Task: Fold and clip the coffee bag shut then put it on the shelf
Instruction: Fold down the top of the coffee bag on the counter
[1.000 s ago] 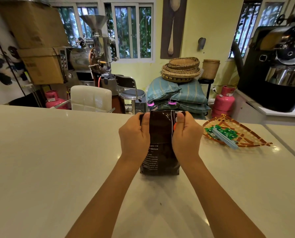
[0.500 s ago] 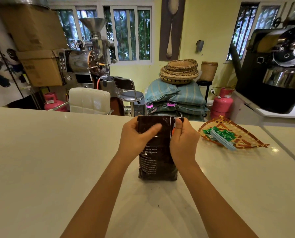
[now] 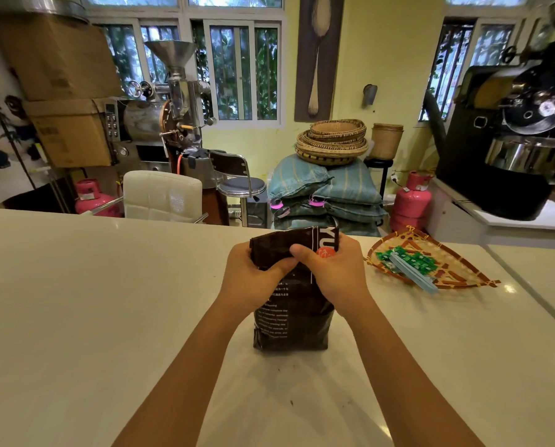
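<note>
Dark coffee bag (image 3: 293, 321) upright on white countertop (image 3: 92, 301), near far edge. Left hand (image 3: 253, 282) and right hand (image 3: 334, 272) both clenched on bag's bent-over top. Woven tray (image 3: 456, 279) with blue clip (image 3: 413, 275) near bag, toward countertop's right edge.

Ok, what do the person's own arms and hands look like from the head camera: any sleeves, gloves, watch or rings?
Both forearms are bare up to the frame's lower edge: no sleeves in view. The left hand and right hand are ungloved, with short nails. No watch, bracelet or ring shows on either wrist or on the visible fingers.
</note>
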